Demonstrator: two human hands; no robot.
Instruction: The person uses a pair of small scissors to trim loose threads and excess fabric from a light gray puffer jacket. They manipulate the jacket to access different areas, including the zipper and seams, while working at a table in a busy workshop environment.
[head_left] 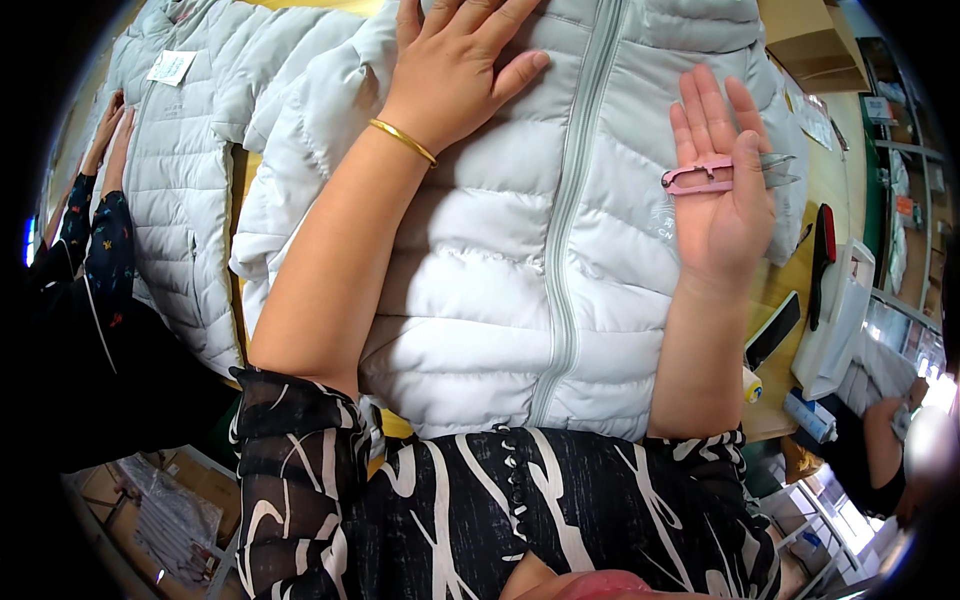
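A pale grey quilted puffer jacket lies front up before me, its long zipper closed down the middle. My left hand rests palm down on the upper part, fingers spread, with some fingertips cut off by the top edge of the picture. Over the right side of the jacket, my right hand is turned palm up. Pink thread snips lie across that palm, held under the thumb, and their metal blades point to the right. The fingers of this hand stretch away from me.
At left, a co-worker's hands touch a similar grey jacket with a white tag. Along the right table edge are a cardboard box, a red and black long-handled tool, a white tray and a dark phone-like slab.
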